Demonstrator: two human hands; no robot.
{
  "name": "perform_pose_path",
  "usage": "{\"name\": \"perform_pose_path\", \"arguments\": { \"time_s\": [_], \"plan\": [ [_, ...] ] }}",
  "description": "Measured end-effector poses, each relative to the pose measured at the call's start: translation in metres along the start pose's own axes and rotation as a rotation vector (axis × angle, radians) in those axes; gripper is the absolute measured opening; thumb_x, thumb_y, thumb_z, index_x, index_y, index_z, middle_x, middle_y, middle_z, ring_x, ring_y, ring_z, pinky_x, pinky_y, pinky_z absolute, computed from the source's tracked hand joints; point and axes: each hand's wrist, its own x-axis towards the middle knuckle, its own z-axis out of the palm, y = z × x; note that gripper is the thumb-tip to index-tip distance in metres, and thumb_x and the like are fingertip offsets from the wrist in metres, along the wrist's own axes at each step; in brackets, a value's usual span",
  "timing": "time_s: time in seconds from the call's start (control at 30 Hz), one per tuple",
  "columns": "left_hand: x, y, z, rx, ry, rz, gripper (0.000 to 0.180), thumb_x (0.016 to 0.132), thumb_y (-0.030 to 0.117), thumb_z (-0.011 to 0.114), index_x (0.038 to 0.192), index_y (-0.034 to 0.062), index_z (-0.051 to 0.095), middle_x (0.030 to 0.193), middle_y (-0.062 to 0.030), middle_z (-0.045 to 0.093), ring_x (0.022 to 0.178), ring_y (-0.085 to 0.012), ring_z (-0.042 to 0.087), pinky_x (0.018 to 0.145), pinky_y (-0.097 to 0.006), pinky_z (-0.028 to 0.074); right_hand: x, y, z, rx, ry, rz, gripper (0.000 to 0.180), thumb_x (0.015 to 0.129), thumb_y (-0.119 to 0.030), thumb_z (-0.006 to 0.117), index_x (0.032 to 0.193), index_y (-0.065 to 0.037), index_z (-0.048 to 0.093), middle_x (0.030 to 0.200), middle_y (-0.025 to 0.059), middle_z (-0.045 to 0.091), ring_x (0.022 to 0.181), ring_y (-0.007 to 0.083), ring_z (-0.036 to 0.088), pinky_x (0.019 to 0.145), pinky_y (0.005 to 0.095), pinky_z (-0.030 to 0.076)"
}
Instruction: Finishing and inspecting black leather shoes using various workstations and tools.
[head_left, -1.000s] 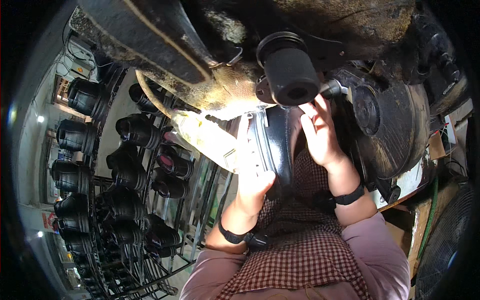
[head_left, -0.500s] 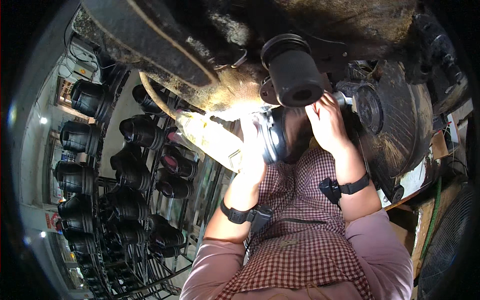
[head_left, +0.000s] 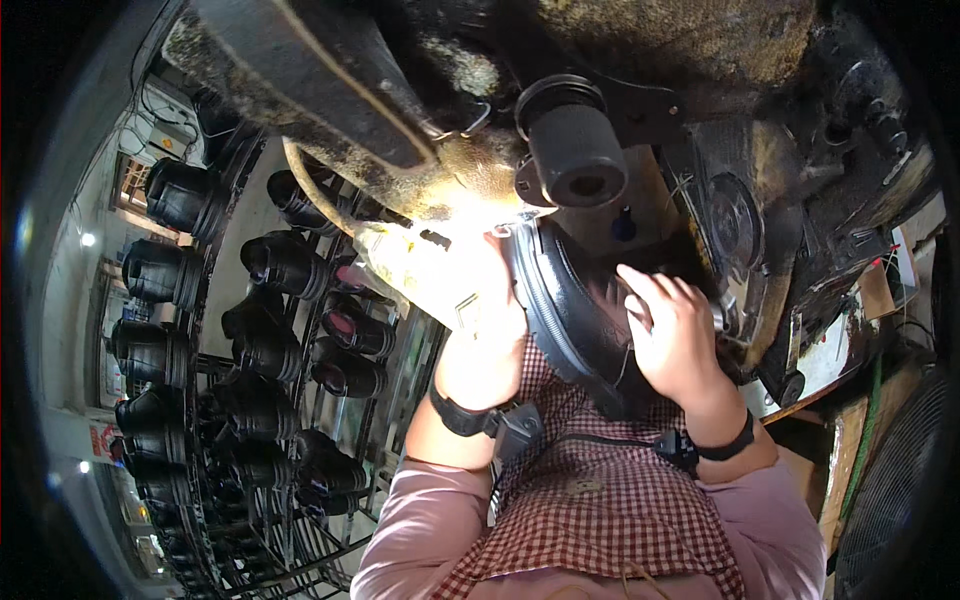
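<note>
A black shoe (head_left: 570, 300) with a ridged sole edge is tilted under the machine, its sole side toward the left. My left hand (head_left: 495, 320) grips it along the sole, fingers partly lost in bright glare. On the shoe's other side, my right hand (head_left: 675, 335) has its fingers bent at the dark upper; their tips are hard to make out. Just above the shoe hangs a black cylindrical machine part (head_left: 577, 160). A pale, tube-shaped piece (head_left: 415, 265) with a hose lies against my left hand.
Racks with several black shoes (head_left: 275, 345) stand at the left. The worn machine body (head_left: 700, 50) spans the top, and a dark wheel (head_left: 735, 220) sits at the right. A fan grille (head_left: 895, 490) is at the lower right.
The shoe has turned and come lower, showing more of its length. My right hand has moved down from beside the cylindrical part to the shoe's upper. My left hand stays at the sole.
</note>
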Motion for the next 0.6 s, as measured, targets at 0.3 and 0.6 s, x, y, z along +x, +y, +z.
{"name": "perform_pose_path", "arguments": {
  "time_s": [0.3, 0.6],
  "plan": [
    [-0.036, -0.005, -0.015, 1.072, -0.078, 0.551, 0.047, 0.087, 0.001, 0.050, 0.132, -0.0092, 0.042, 0.137, -0.0278, 0.043, 0.129, -0.0408, 0.040, 0.110, -0.049, 0.027, -0.012, -0.011, -0.013, 0.101, 0.062, -0.097, 0.045, 0.080, -0.008, 0.059, 0.125, -0.010, 0.056, 0.105, 0.0116, 0.063, 0.088, 0.0326, 0.059, 0.080, 0.0434, 0.046],
    [-0.109, -0.032, 0.033, -0.379, 0.091, -0.127, 0.089, 0.079, 0.039, 0.059, 0.146, -0.0047, 0.018, 0.138, -0.0188, 0.039, 0.125, -0.0287, 0.044, 0.106, -0.039, 0.033, -0.005, -0.011, -0.001, 0.621, 0.127, -0.040, 0.029, 0.097, -0.012, 0.043, 0.117, 0.001, 0.060, 0.115, 0.0189, 0.062, 0.110, 0.0305, 0.058, 0.097, 0.0356, 0.041]
  ]
}}
